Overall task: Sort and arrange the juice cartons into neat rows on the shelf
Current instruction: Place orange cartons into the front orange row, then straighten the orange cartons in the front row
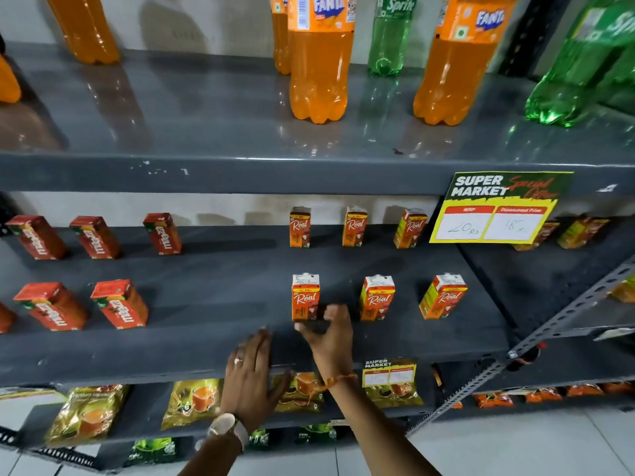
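Shelf (220, 290): dark grey middle board, taken as the landmark for all entries below.

Bottles (318, 63): orange and green, stood on the board above the shelf; not part of the task.

Price card (494, 207): hung from the board above, at the right end of the shelf.

Packets (192, 401): gold, laid on the board below the shelf.

Red cartons (120, 304): five are seen on the left half of the shelf, three at the back, two at the front, all upright.

Orange cartons (376, 298): six are seen on the right half of the shelf, three at the back, three at the front, evenly spaced.

Front carton (305, 297): leftmost of the front orange row, long axis upright, label faced outward.

Right hand (330, 334): reached over the shelf's front edge, fingers spread and curled, nothing gripped; it is placed directly below and just beside the front carton's base. Contact cannot be told. It is judged the nearer hand.

Left hand (249, 376): laid flat and open on the shelf's front edge, nothing held, left of and lower than the front carton.
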`<state>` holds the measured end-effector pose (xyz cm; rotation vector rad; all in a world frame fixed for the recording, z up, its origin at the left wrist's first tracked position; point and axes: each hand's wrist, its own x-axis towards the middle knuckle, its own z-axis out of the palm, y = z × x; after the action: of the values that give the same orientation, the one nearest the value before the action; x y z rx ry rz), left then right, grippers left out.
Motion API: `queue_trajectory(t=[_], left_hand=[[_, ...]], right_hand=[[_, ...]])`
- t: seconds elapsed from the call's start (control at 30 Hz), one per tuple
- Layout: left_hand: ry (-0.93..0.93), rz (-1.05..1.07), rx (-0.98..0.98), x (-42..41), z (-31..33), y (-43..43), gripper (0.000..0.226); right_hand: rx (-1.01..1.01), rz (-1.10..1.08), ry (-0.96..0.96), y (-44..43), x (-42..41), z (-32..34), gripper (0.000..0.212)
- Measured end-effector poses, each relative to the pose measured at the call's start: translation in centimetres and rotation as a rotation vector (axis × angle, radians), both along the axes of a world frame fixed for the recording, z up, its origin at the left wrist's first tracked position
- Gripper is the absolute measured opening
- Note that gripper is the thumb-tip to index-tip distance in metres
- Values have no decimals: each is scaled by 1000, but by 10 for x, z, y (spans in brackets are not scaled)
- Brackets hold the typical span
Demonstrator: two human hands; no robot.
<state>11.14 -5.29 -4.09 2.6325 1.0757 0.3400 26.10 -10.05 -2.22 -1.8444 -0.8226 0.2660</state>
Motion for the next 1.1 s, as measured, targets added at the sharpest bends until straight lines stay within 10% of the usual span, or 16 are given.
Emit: queue_trajectory(t=[0.27, 0.57, 0.77, 1.1], left_hand=[[-341, -97, -400, 120, 27, -47, 65], [-366, 37, -492, 181, 27, -22, 66], [-395, 81, -434, 186, 19, -25, 54], [-445, 94, -425, 190, 13, -24, 44]], right_hand=[[253, -572, 60, -123, 129, 17, 51], [12, -252, 294, -115, 190, -5, 84], [52, -283, 192, -112, 183, 0, 39], [-7, -222, 144, -114, 181, -2, 48]])
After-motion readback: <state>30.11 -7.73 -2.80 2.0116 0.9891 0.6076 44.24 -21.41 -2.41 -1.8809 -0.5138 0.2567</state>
